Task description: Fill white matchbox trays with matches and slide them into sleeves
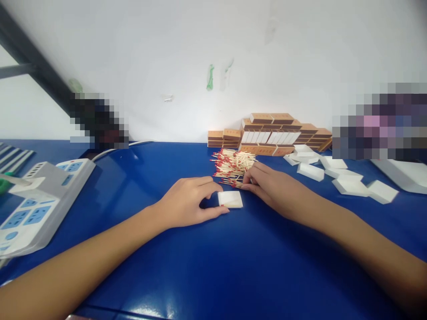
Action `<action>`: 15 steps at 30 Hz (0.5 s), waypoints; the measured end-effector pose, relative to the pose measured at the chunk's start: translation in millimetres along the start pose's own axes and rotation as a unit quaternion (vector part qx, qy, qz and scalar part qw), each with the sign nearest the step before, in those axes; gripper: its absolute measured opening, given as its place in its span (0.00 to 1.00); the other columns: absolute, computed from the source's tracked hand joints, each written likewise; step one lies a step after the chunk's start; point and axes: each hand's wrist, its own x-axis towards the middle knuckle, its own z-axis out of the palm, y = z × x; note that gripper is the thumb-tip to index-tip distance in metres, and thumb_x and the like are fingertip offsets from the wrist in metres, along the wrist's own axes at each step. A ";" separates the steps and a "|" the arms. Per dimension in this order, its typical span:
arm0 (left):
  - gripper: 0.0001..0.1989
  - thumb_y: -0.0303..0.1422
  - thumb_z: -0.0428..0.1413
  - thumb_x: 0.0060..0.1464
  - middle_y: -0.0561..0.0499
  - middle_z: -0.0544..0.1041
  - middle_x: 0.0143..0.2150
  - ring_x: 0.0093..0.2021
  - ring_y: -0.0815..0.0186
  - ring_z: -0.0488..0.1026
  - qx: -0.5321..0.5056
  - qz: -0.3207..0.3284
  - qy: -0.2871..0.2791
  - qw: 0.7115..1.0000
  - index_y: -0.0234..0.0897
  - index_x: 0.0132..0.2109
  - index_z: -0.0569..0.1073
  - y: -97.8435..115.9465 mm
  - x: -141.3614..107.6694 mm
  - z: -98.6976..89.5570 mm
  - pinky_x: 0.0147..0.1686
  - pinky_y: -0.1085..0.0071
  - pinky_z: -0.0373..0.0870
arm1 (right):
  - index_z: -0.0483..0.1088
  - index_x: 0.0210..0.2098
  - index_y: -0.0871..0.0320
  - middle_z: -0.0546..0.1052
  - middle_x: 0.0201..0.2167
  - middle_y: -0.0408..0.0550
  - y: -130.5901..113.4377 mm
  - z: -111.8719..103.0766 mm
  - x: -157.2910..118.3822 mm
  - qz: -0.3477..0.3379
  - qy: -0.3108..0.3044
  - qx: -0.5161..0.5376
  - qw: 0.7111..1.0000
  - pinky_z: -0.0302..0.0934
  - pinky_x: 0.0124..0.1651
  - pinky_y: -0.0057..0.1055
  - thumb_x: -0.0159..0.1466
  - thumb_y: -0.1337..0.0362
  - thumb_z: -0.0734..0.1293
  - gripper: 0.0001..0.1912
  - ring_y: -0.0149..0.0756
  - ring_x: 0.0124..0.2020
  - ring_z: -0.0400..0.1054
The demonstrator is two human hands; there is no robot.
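My left hand (188, 201) grips the left end of a small white matchbox tray (231, 198) between thumb and fingers. The tray lies on the blue table, with at least one match along its near side. A loose heap of red-tipped matches (231, 163) lies just beyond it. At the heap's near right edge, my right hand (267, 184) has its thumb and fingers pinched together on matches. How many it holds is hidden by the fingers.
Brown matchboxes (270, 133) stand stacked against the white wall. Several white trays (348, 184) are scattered at the right. A power strip (63, 195) with a plug lies at the left, its cable running toward the wall.
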 end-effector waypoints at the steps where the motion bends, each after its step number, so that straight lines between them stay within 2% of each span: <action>1: 0.15 0.43 0.62 0.62 0.53 0.76 0.35 0.31 0.70 0.71 -0.001 0.001 0.003 1.000 0.37 0.48 0.77 -0.4 0.1 0.0 0.31 0.73 0.66 | 0.68 0.39 0.55 0.74 0.39 0.49 0.5 -0.5 0.1 0.002 -0.002 0.002 1.000 0.62 0.33 0.34 0.73 0.59 0.61 0.09 0.37 0.31 0.70; 7: 0.15 0.43 0.61 0.63 0.52 0.77 0.36 0.31 0.70 0.71 0.009 0.001 0.004 1.000 0.37 0.48 0.78 -1.6 0.1 -0.1 0.31 0.73 0.65 | 0.67 0.38 0.55 0.73 0.39 0.50 -5.1 -6.3 -1.7 0.001 -0.003 0.021 1.000 0.63 0.34 0.34 0.74 0.60 0.61 0.09 0.38 0.32 0.70; 11: 0.16 0.44 0.61 0.63 0.52 0.77 0.37 0.31 0.69 0.72 0.013 0.000 0.004 1.000 0.36 0.48 0.78 -1.0 -0.2 0.6 0.31 0.73 0.66 | 0.67 0.39 0.55 0.74 0.38 0.49 -26.9 -8.4 -6.0 -0.015 0.016 0.072 0.997 0.63 0.35 0.33 0.74 0.61 0.61 0.08 0.38 0.35 0.70; 15: 0.16 0.44 0.61 0.63 0.52 0.77 0.36 0.31 0.69 0.72 0.017 0.011 0.013 1.000 0.35 0.48 0.77 -0.2 -0.4 2.1 0.31 0.73 0.66 | 0.69 0.40 0.55 0.75 0.40 0.49 -46.1 -2.8 -8.4 -0.027 -0.006 0.063 0.998 0.65 0.38 0.33 0.73 0.66 0.63 0.04 0.38 0.37 0.72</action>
